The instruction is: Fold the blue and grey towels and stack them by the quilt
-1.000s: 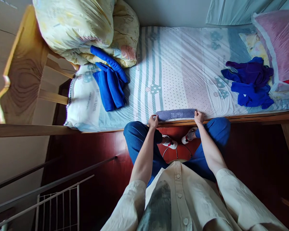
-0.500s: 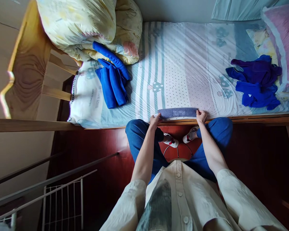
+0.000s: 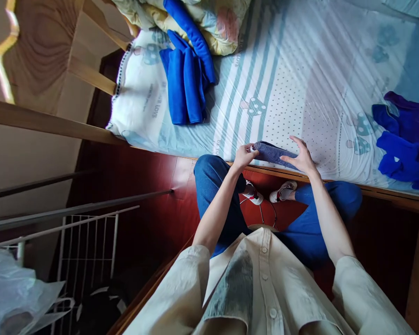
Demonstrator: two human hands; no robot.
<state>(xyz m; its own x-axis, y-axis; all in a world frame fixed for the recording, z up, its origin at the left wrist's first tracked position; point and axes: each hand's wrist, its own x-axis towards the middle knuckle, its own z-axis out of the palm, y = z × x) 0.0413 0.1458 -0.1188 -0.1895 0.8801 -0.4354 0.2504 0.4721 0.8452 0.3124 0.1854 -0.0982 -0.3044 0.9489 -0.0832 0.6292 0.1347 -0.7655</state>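
Observation:
A grey-blue towel [image 3: 274, 153], folded into a narrow strip, lies at the near edge of the bed, tilted down to the right. Its left end is pinched in my left hand [image 3: 245, 156], with a small white bit showing at the fingers. At the other end my right hand [image 3: 303, 158] is open, thumb and fingers spread around the towel; whether the thumb touches it I cannot tell. Left of my hands, on the bed, are folded blue cloths [image 3: 185, 88] in long rolls. Crumpled blue and purple cloths [image 3: 403, 142] lie to the right.
The bed [image 3: 226, 116] has a patterned sheet and a wooden headboard [image 3: 42, 51] at the left. A bunched yellow quilt [image 3: 226, 28] rests at the back. Below left stand a white wire rack [image 3: 87, 258] and a plastic bag [image 3: 21, 288]. My knees are against the bed's edge.
My right hand has let go of the towel's right end and spread its fingers. The towel has tilted, still in my left hand. The view has swung left and down.

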